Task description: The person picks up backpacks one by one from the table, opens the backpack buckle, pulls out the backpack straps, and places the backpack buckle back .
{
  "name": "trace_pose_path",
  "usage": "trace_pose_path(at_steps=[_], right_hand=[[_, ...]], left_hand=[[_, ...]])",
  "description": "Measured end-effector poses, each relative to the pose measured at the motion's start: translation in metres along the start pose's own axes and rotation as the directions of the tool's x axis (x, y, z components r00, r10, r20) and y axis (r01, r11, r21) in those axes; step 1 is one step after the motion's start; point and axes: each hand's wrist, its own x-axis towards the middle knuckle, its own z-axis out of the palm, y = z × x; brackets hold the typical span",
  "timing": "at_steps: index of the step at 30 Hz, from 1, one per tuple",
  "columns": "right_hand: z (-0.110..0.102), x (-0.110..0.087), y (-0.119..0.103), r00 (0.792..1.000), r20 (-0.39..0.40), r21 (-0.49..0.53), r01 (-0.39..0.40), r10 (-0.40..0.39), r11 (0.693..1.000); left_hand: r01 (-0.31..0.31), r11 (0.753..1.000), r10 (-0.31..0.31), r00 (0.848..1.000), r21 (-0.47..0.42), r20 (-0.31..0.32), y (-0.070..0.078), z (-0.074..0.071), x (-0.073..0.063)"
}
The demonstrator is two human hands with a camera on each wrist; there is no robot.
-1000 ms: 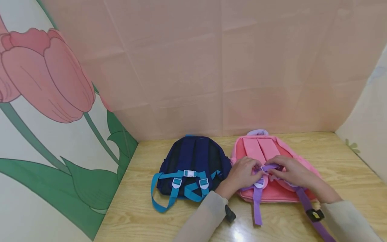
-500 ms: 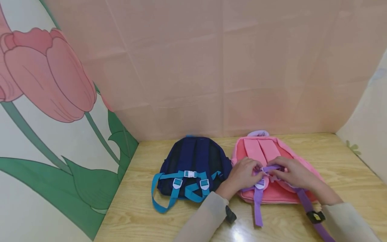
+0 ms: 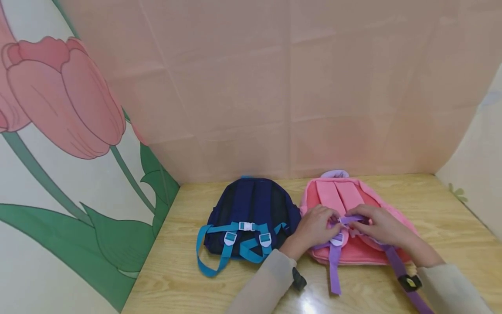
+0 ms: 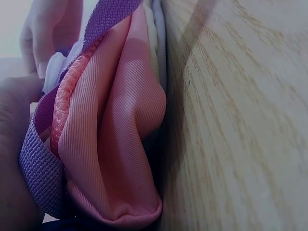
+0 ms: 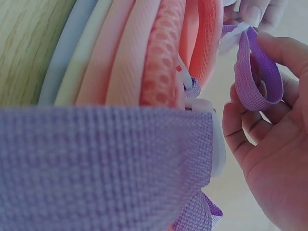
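Note:
A pink backpack point(image 3: 376, 255) lies with its shoulder straps facing up. Over its middle, my left hand point(image 3: 311, 229) and my right hand point(image 3: 382, 224) meet at a purple webbing strap point(image 3: 352, 219). The right wrist view shows my right hand point(image 5: 284, 159) pinching the looped strap point(image 5: 248, 89) beside a white plastic buckle point(image 5: 233, 38). Left fingertips point(image 5: 252, 13) hold the buckle's far side. In the left wrist view, another purple strap point(image 4: 41, 163) bends beside my left hand point(image 4: 14, 120), in front of the pink side panel.
A navy backpack point(image 3: 252, 200) with teal straps point(image 3: 209, 270) and a fastened white buckle point(image 3: 246, 226) lies to the left on the wooden table point(image 3: 168, 279). Loose purple strap ends point(image 3: 334, 279) hang over the table. A pinkish backdrop point(image 3: 235, 87) stands behind.

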Motion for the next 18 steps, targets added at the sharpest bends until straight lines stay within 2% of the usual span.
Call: trace_pose_path(at_steps=[7, 18], right_hand=[[0.0029, 0.002, -0.0003, 1.0, -0.001, 0.009, 0.018, -0.018, 1.0], [0.004, 0.0035, -0.0029, 0.999, -0.007, -0.042, 0.039, -0.039, 0.998]], left_hand=[[-0.004, 1.0, 0.004, 1.0, 0.005, -0.005, -0.0009, 0.0004, 0.0004], [0.001, 1.0, -0.001, 1.0, -0.003, -0.001, -0.0015, 0.0004, -0.0002]])
